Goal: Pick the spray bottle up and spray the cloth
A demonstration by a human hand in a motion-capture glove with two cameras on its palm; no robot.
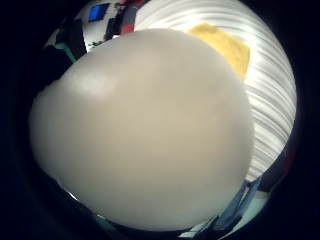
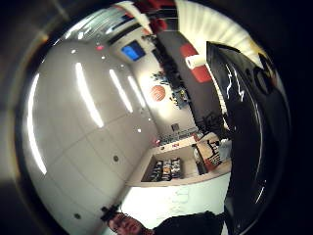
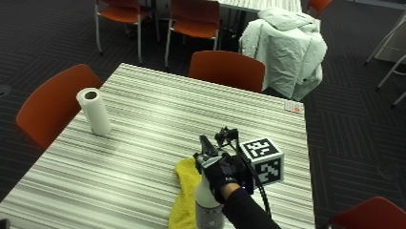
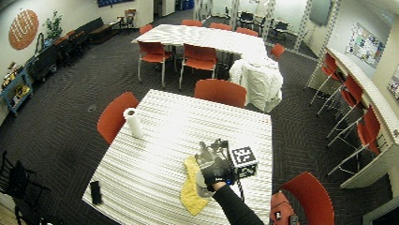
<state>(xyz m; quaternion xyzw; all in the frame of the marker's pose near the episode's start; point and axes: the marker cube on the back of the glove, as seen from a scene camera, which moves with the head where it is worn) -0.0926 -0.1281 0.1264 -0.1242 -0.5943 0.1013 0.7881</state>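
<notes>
The spray bottle [image 3: 208,210] has a pale, translucent rounded body and a black trigger head; what is inside it cannot be told. The gloved right hand [image 3: 220,172] is wrapped around its neck just under the head, fingers curled on it, holding it upright above the near part of the table [image 3: 158,124]. In the little-finger-side palm view the smooth milky body [image 1: 145,130] fills most of the frame (it sits right against the palm), and in the thumb-side view the glossy black head [image 2: 249,132] rises along one edge.

The yellow cloth [image 3: 184,195] lies rumpled and lengthwise on the table, just beside and partly under the bottle, soft and nappy in texture. A corner of it shows past the bottle in the palm view [image 1: 225,47].

The tabletop is a rectangle with fine grey and white stripes. A roll of paper towels [image 3: 94,111] stands upright near the far left edge, well apart from the cloth. Red chairs [image 3: 228,69] ring the table, a pale jacket [image 3: 289,45] hangs over one behind it, and the floor is dark carpet.
</notes>
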